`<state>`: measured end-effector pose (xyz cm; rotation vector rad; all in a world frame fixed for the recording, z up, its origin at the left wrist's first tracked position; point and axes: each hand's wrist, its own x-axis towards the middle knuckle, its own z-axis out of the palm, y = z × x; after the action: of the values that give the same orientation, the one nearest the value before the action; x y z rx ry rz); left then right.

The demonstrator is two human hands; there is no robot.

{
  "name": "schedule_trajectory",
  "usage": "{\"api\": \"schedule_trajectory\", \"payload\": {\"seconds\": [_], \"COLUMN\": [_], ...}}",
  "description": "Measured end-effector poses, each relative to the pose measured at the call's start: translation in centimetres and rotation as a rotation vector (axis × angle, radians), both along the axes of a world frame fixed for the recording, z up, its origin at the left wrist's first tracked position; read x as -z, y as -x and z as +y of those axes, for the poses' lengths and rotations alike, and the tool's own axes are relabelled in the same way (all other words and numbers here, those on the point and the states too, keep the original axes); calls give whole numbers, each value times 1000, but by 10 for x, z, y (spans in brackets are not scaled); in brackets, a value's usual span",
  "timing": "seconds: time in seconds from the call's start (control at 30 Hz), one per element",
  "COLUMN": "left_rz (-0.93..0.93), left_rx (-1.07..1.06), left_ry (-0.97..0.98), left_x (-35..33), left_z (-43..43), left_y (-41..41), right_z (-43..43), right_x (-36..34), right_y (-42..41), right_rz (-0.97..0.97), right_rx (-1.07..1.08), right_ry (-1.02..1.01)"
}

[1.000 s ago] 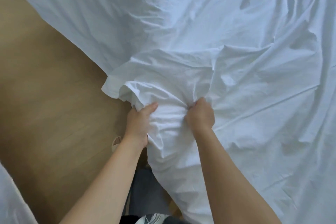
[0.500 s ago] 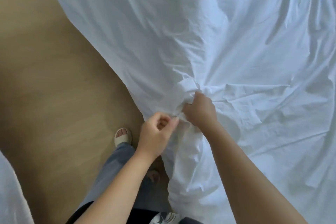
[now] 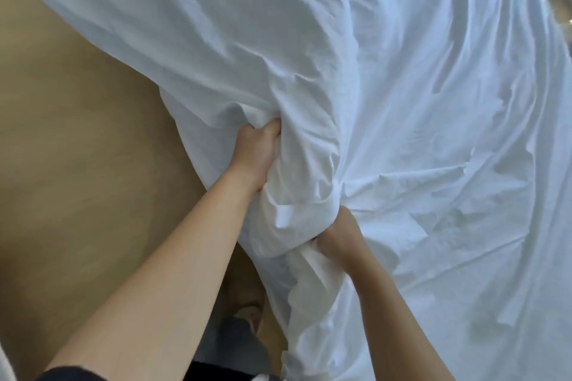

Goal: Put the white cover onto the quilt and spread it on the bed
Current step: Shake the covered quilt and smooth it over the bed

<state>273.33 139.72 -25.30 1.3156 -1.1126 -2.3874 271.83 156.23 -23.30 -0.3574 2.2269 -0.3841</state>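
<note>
Floor (image 3: 77, 164): pale wood, seen along the left side, blurred.
Leg and foot: a grey trouser leg (image 3: 229, 346) and a foot (image 3: 250, 312) are seen on the floor, just beside the hanging cloth.
Right hand (image 3: 339, 237): fingers (image 3: 322, 241) are clenched on a gathered bunch of the white cover (image 3: 418, 102), low and near the body.
Left hand (image 3: 257, 155): fingers are dug into a fold farther up, grasping the cover.
Cover's look: white, creased, bunched between the hands and spread across the upper and right of the view; what lies beneath is hidden.
Edge: its left border runs diagonally over the floor.
Open room: bare floor is left beside that border.
Far right corner: blurred objects, not identifiable.
</note>
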Motion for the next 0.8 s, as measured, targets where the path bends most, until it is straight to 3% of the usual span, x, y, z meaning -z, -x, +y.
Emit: {"api": "schedule_trajectory", "payload": {"seconds": [0.13,0.23,0.3,0.47,0.53,0.6,0.7,0.8], "left_rz": [-99,-123,-50,-23,-6,62,-58,-261], "left_rx": [63,-100,-151,275,222,182,391,604], "left_ry": [457,650,554,-122,-389,-512,-236,66], "left_x": [-15,-24,-26,-2,11,25,37,36], "left_z": [-9,-15,-13,-9,-12,-14,-6,3], "left_y": [7,1,-6,16,20,18,20,30], "right_z": [-7,-10,-12,-6,-2,1,2,-10], "right_x": [8,12,13,12,8,7,5,7], "right_y": [-2,2,3,0,2,8,29,60], "right_rz": [24,17,18,-49,-92,-193,-262,-82], "right_rx": [-5,23,30,119,117,103,237,467], "right_ry": [-32,-69,-90,52,108,146,249,339]}}
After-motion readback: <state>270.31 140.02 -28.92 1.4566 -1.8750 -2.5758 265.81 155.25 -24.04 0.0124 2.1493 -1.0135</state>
